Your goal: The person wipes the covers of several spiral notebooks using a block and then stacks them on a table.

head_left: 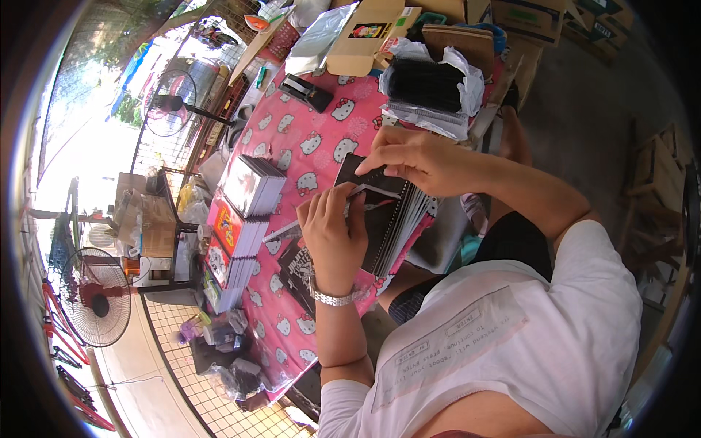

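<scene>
A stack of black wire-bound notebooks [387, 241] lies at the near edge of the pink table, its coil row facing me. Over the top cover is my left hand [332, 230], its fingers closed on a thin pale-edged piece [281, 232] that sticks out on both sides; its exact kind is unclear. My right hand [416, 162] bends over the far end of the stack. Its index fingertip touches the black cover and the other fingers are curled; anything pinched there is hidden. Black printed covers [298, 271] lie left of the stack, partly behind my left wrist.
Finished-looking notebooks in piles [244, 237] line the table's left side. Farther off are a black tape dispenser [307, 93], a paper-wrapped black stack [423, 84] and an opened cardboard box [365, 40]. Plastic bags [234, 372] sit at the lower left; a fan [95, 299] stands beyond.
</scene>
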### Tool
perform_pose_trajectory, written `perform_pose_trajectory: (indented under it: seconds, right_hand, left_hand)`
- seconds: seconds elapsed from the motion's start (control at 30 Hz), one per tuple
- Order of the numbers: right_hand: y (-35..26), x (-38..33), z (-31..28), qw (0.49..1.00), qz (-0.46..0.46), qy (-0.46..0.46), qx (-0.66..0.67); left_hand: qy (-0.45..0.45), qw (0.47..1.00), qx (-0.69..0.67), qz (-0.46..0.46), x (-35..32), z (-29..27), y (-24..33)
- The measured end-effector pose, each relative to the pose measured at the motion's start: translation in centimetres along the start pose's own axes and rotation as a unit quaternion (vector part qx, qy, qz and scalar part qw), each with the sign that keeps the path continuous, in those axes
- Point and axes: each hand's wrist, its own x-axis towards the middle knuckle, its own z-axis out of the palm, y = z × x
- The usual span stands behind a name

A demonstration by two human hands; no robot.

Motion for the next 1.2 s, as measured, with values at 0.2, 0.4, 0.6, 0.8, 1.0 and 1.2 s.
perform_pose_trajectory:
  seconds: [0.2,0.4,0.6,0.8,1.0,1.2]
  right_hand:
    - [-0.8,0.2,-0.4,0.998,0.044,-0.040,-0.001]
    - [0.2,0.4,0.0,0.995,0.088,-0.038,0.029]
    - [0.0,0.1,-0.8,0.998,0.041,-0.033,0.035]
    - [-1.4,1.3,-1.5,0.921,0.304,-0.172,0.173]
    - [-0.9,1.1,-0.9,0.994,0.027,-0.023,-0.100]
    - [-2.3,1.7,-0.2,0.974,-0.075,-0.032,-0.213]
  left_hand:
    - [0.005,1.000,-0.003,0.004,0.1,0.1,-0.2]
    - [0.015,1.000,0.001,0.008,0.4,0.5,-0.4]
    - [0.008,1.000,-0.008,0.000,0.5,0.3,-0.3]
    - [0.023,1.000,0.001,0.001,0.4,0.3,-0.5]
    - [0.029,1.000,0.011,-0.001,1.0,0.7,0.1]
    - [-0.016,1.000,0.018,0.005,1.0,0.2,-0.3]
